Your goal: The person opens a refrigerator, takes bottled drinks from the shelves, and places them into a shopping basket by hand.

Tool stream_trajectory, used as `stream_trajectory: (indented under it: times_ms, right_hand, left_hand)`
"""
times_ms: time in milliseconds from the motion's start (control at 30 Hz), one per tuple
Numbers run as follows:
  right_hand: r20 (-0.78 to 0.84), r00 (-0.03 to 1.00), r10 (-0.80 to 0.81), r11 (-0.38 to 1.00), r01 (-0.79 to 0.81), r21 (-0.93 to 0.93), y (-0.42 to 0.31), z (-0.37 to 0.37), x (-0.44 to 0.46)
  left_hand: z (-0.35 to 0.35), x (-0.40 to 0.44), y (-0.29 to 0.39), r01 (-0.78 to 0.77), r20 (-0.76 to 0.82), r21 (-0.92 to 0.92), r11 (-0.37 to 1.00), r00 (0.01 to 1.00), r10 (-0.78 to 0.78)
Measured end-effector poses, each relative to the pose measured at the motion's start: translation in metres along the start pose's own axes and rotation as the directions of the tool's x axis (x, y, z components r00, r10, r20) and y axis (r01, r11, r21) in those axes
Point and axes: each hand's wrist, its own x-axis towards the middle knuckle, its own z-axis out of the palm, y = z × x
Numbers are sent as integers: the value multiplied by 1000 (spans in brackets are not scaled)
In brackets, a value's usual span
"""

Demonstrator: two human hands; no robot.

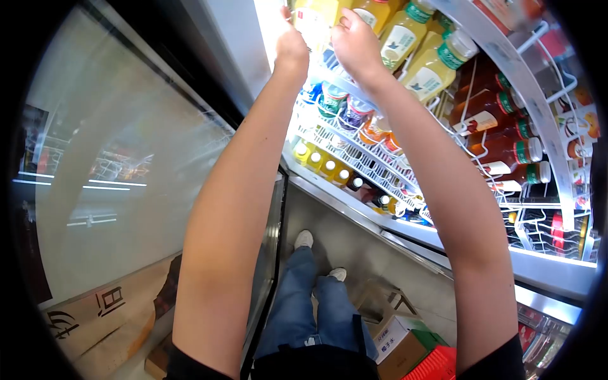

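Both arms reach up into a lit drinks fridge. At the top of the view, a bottle of pale yellow drink (315,22) with a white label stands between my hands. My left hand (292,45) grips its left side, with the fingers partly hidden and washed out by glare. On the bottle's right side, my right hand (356,49) is closed with curled fingers. Beside my right hand are more yellow drink bottles with green caps, among them a tilted one (405,35) and another nearer one (437,69).
The open glass door (126,164) stands at left. Wire shelves (354,149) hold cups and small bottles below. Red-brown bottles (491,120) lie in racks at right. Cardboard boxes (402,345) and a red basket (434,366) are on the floor by my legs.
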Motion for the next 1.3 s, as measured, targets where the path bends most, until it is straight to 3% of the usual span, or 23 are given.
stream_trajectory:
  times_ms: [67, 200, 267, 333, 367, 500, 700, 867, 933, 1133, 1233, 1300]
  right_hand:
    - [5, 997, -73, 995, 73, -72, 16, 13, 8]
    - [101, 995, -3, 987, 19, -158, 2, 5, -1]
    - [144, 989, 31, 988, -8, -155, 0, 4, 0]
    - [62, 997, -41, 980, 52, -190, 6, 13, -1]
    - [38, 998, -52, 972, 59, -229, 8, 15, -1]
    - [95, 995, -11, 973, 32, -227, -2, 10, -7]
    - [85, 995, 56, 977, -37, -210, 4, 16, -3]
    - [109, 992, 58, 993, -46, -106, 14, 13, 6]
    - [181, 983, 26, 999, -22, -28, 20, 13, 11]
    - [104, 994, 17, 1000, -17, 6, 16, 20, 0]
    - [2, 996, -90, 994, 90, 65, 13, 20, -10]
    - [-156, 978, -137, 989, 144, 36, 9, 21, -20]
  left_hand:
    - [-8, 10, -5, -61, 51, 68, 996, 997, 58]
    - [-12, 31, -23, -190, 176, 166, 968, 971, 161]
    - [-14, 39, -28, -183, 224, 142, 973, 963, 148]
    - [-11, 25, -22, -112, 144, -26, 993, 983, 114]
    - [-12, 20, -17, -66, 189, -32, 997, 979, 71]
    - [-23, 49, -40, -190, 212, 150, 970, 965, 156]
    - [-24, 70, -47, -105, 168, 288, 952, 984, 58]
    - [-12, 26, -14, -132, 75, 255, 958, 990, 116]
    - [-19, 40, -31, -69, 247, 155, 986, 969, 29]
    - [-16, 31, -28, -229, 244, 118, 966, 950, 195]
    - [-11, 22, -22, -320, 243, 85, 944, 925, 292]
    - [-7, 16, -17, -387, 239, 66, 920, 901, 362]
